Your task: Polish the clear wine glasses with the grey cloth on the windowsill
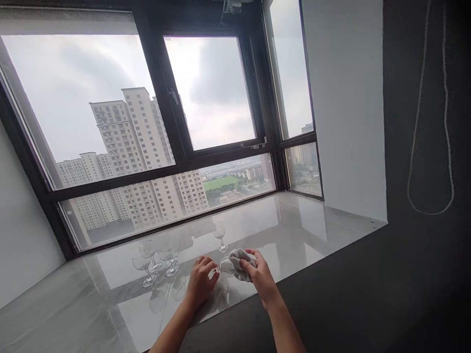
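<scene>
A clear stemmed wine glass [225,267] lies tilted on its side between my two hands, just above the sill. My left hand [201,280] is closed around its stem and foot end, with the fingers curled. My right hand [259,272] grips a crumpled grey cloth [240,261], pressed against the bowl end of the glass. Part of the bowl is hidden behind the cloth. Beyond my hands, a single wine glass [220,234] stands upright. To the left, several more upright wine glasses [142,264] stand close together.
The glossy grey marble windowsill [294,230] carries the glasses and mirrors the window light. Its front edge runs diagonally below my hands. A dark-framed window [217,159] rises behind it. On the dark wall at right hangs a looped beaded blind chain [449,147].
</scene>
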`<act>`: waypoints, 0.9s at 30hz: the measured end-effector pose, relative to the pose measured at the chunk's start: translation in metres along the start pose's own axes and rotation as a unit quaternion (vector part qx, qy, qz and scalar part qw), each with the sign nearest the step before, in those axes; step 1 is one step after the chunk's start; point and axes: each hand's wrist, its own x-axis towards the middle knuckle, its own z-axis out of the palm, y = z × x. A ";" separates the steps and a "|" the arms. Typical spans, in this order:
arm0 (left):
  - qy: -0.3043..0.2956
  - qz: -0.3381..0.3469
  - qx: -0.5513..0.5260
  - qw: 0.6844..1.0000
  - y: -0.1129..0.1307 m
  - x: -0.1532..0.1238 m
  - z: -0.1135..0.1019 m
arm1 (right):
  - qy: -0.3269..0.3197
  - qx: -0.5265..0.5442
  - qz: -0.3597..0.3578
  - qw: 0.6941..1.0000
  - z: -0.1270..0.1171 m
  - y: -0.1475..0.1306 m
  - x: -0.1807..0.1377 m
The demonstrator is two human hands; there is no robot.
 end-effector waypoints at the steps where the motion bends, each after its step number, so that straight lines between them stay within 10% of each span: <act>1: 0.000 -0.003 0.001 1.000 0.000 0.000 0.000 | -0.001 0.003 -0.002 1.000 0.000 -0.001 -0.001; 27: 0.012 -0.003 -0.015 1.000 0.001 0.001 -0.001 | -0.037 -0.008 0.043 0.998 0.006 -0.018 -0.013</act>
